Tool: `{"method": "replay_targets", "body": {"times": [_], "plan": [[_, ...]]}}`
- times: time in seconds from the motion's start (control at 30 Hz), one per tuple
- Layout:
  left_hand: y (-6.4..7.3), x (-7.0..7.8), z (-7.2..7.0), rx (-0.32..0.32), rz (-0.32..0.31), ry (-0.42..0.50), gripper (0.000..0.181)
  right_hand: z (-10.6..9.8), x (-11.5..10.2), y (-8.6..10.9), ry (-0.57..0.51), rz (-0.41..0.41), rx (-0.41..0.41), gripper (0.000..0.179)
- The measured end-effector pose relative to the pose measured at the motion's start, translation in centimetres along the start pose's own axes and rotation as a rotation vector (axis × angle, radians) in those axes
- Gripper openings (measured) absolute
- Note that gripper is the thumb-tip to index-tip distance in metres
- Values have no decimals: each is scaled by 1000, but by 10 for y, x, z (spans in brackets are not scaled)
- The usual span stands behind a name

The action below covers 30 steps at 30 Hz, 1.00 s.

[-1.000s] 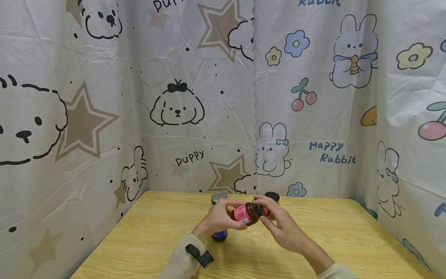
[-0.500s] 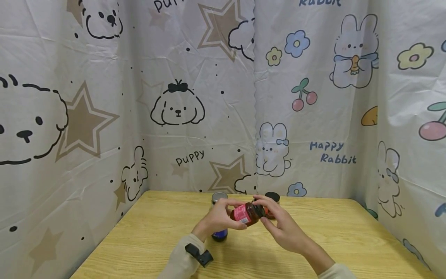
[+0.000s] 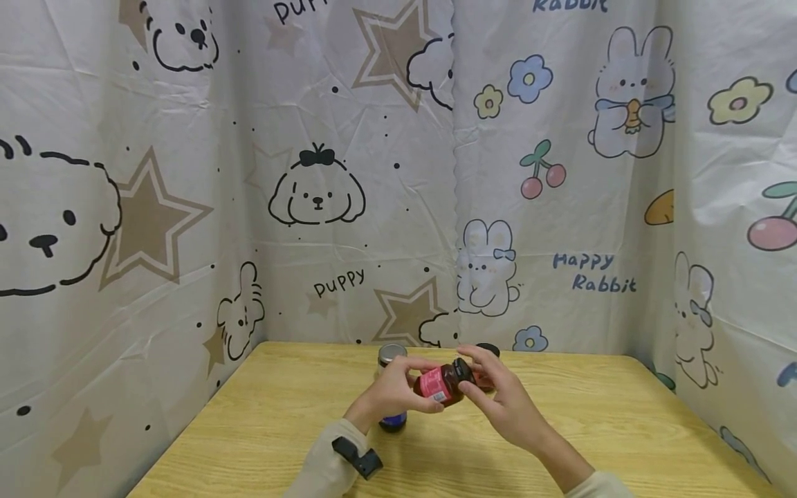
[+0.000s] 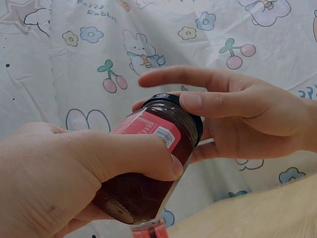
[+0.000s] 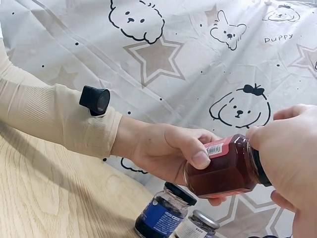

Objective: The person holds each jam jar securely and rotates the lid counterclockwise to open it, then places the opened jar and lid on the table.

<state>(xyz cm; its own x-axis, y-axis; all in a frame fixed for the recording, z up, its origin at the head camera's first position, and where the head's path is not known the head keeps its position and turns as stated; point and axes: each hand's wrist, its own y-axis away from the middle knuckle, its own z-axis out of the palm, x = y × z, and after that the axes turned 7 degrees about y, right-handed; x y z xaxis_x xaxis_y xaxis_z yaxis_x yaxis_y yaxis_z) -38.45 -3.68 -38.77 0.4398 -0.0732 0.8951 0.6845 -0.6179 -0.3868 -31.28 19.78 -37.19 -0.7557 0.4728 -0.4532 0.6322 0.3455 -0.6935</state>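
My left hand (image 3: 398, 387) grips a dark red glass jar (image 4: 171, 163) with a pink label, its thumb across the side. The jar is tilted above the table, its black lid (image 3: 462, 370) toward my right hand (image 3: 504, 398). In the left wrist view the right thumb touches the lid's edge and other fingers reach behind it, while the index finger is stretched out, lifted off the lid. The lid sits on the jar's mouth. The right wrist view shows the lid partly hidden by the right hand (image 5: 292, 158).
Behind the left hand stands a blue-labelled jar (image 5: 161, 215) with a black lid, beside a silver-lidded jar (image 5: 200, 225). A black-lidded jar (image 3: 488, 348) with a red label is behind the right hand. A patterned curtain (image 3: 398, 207) encloses the wooden table (image 3: 598, 415).
The right fingers have spread and shifted on the lid, so more of it shows. The left hand and jar have moved only slightly.
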Motion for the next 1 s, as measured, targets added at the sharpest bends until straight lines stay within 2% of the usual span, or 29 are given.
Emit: {"method": "replay_targets", "body": {"times": [0.17, 0.3, 0.63, 0.8, 1.0], "plan": [[0, 1, 0, 19, 1, -33, 54, -1, 1, -1, 6, 63, -11, 49], [0, 1, 0, 24, 4, -52, 55, -2, 1, -1, 15, 78, -20, 45], [0, -1, -1, -2, 17, -41, 56, -3, 0, 0, 33, 198, -76, 44], [-1, -2, -2, -4, 12, -34, 57, -4, 2, 0, 40, 164, -74, 43], [-1, -4, -2, 3, 6, -46, 57, -4, 3, 1, 26, 123, -110, 43]]}}
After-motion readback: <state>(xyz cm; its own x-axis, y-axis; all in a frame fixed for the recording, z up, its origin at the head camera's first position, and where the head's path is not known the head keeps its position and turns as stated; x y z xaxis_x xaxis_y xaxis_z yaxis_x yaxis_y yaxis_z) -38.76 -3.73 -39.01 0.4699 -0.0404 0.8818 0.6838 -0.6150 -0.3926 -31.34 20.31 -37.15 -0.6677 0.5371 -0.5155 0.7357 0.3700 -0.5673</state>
